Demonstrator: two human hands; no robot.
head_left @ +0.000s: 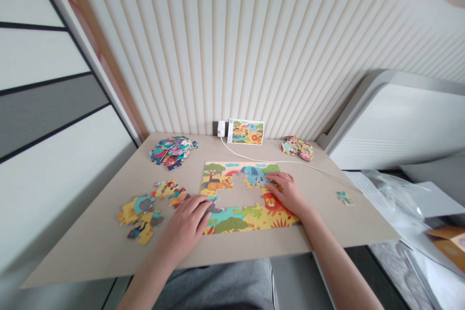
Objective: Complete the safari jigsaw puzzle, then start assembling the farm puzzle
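Note:
A partly joined animal jigsaw puzzle [250, 222] lies flat on the table, with a gap in its middle where the tabletop shows. My left hand [187, 223] rests at the puzzle's left edge, fingers stretched over the grey and blue pieces there. On the right side, my right hand [286, 192] lies with fingers extended between the elephant [253, 173] and the lion [271, 201]. Its fingertips touch the pieces beside the gap. Neither hand visibly grips a piece, though the undersides of the fingers are hidden. Loose puzzle pieces [140, 210] spread out left of my left hand.
A picture card [246, 131] of the animal scene leans on the ribbed wall. Beside it, a white charger [221, 129] trails a cable across the table. Other piece piles sit at back left [172, 150] and back right [298, 147]. One teal-yellow piece [344, 197] lies far right.

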